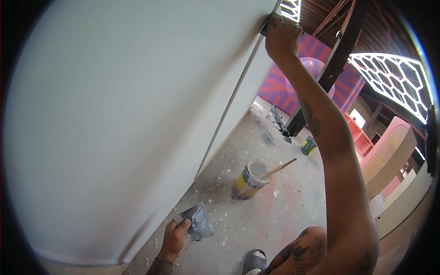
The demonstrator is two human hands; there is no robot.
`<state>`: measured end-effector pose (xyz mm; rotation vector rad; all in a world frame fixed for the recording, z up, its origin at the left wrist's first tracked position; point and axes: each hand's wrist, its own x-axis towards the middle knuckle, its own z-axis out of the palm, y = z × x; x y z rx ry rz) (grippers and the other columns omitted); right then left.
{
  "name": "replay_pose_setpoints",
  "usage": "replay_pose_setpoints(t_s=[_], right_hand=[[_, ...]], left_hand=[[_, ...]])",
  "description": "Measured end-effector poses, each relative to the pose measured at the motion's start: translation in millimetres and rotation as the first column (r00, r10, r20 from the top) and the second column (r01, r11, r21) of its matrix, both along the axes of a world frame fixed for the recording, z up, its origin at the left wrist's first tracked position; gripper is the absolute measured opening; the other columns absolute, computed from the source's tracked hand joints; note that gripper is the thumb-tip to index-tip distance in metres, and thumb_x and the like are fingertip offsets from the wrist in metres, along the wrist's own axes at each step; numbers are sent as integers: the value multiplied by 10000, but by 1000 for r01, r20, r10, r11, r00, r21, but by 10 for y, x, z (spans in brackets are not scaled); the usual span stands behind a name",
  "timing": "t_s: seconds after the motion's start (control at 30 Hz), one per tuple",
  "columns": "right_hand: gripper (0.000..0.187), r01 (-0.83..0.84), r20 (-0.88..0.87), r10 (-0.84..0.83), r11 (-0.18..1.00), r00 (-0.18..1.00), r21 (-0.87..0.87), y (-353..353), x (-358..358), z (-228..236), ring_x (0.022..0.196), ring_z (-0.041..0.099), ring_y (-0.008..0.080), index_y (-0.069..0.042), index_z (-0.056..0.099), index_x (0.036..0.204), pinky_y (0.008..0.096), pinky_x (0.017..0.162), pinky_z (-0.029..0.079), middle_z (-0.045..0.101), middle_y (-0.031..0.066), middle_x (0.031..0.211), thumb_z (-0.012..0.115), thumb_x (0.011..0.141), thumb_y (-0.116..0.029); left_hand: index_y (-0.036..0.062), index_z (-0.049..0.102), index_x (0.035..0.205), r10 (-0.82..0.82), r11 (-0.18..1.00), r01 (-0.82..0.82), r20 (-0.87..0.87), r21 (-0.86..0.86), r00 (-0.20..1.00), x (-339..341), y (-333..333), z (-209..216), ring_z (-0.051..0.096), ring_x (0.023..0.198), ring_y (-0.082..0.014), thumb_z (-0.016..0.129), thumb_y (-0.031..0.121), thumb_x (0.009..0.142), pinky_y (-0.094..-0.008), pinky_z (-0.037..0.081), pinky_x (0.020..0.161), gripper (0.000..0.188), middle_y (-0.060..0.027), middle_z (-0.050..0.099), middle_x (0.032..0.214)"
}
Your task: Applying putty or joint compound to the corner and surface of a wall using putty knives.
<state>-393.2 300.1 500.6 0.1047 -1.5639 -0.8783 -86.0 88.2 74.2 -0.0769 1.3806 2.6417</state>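
Big white panel (pixel 114 114) at left, looks stiff; left hand (pixel 175 237) low beside it, thumb and fingers pinching flat grey scraper (pixel 201 223); scraper likely light, thin, bit bendy, slippery where smeared; best held at near end; bucket (pixel 244 187) with stick (pixel 282 167) on floor (pixel 256 224); right hand (pixel 283 37) up high, fingers tight round dark tool (pixel 264 29) by panel's long edge; tool mostly hidden, likely light, best held by back.

Stretches high with the right forearm (pixel 313 98), bending the elbow (pixel 338 130) only slightly. Curls the right hand (pixel 283 37) into a tight grip. Holds the left hand (pixel 175 239) much lower, well apart from the right, pressing the thumb (pixel 183 226) over bent fingers (pixel 170 226). Folds one knee (pixel 315 236) beside the right upper arm (pixel 350 201).
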Motion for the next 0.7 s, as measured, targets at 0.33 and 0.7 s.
replay_pose_setpoints(t_s=[0.33, 0.7], right_hand=[[383, -91, 54, 90, 996, 994, 4, 67, 64, -680, 1191, 477, 288, -69, 609, 1215, 541, 955, 365, 547, 63, 1280, 554, 849, -167], [513, -425, 404, 867, 262, -290, -867, 273, 2465, -2272, 1245, 533, 373, -42, 564, 1303, 454, 1039, 433, 545, 209, 1340, 537, 824, 139]], left_hand=[[-12, 633, 1164, -24, 998, 22, 31, 64, 999, -11, 13, -7, 610, 975, -134, 566, 143, 952, -291, 480, 880, 271, -45, 669, 1053], [33, 572, 1145, -265, 732, 49, 218, 679, 939, -419, 173, 1044, 702, 857, -258, 539, 160, 932, -387, 586, 698, 250, -106, 684, 1021]])
